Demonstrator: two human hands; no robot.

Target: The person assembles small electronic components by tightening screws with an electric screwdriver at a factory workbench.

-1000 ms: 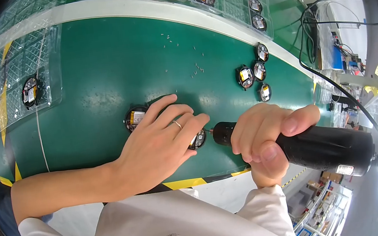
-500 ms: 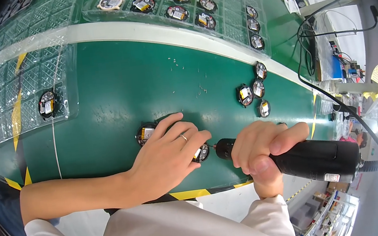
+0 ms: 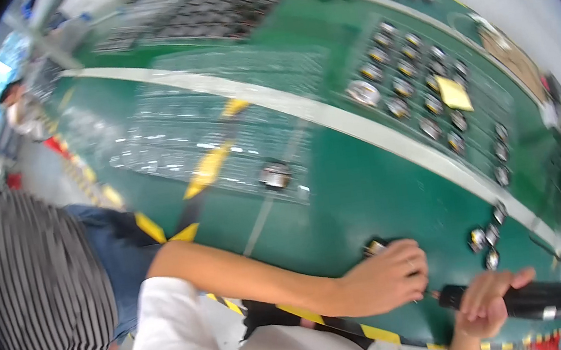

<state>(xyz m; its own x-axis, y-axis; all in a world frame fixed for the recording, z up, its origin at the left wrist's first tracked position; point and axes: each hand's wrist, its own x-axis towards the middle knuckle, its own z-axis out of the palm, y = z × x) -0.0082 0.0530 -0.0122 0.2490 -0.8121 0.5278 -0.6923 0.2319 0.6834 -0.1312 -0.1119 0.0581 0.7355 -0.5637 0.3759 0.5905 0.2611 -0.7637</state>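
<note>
My left hand (image 3: 387, 278) rests low over the green tabletop, fingers curled down round a small round electronic module that they hide almost wholly. Beside its knuckles, a second round black module (image 3: 373, 246) with a yellow and silver part shows in part. My right hand (image 3: 485, 300) is wrapped round a black electric screwdriver (image 3: 539, 297), lying nearly level. Its bit points left toward my left fingertips; whether it touches anything is too blurred to tell. A loose group of round modules (image 3: 491, 235) lies just beyond the screwdriver.
A clear plastic tray (image 3: 184, 141) at left holds one module (image 3: 275, 174). Another tray (image 3: 363, 51) at far right carries several modules and a yellow note (image 3: 454, 93). A white strip (image 3: 328, 108) crosses the bench. A person in striped clothing (image 3: 46, 276) is close at left.
My view has swung left, so the bench sits farther right and the person at left has come in. Both hands keep much the same places on the bench; the right grip looks looser.
</note>
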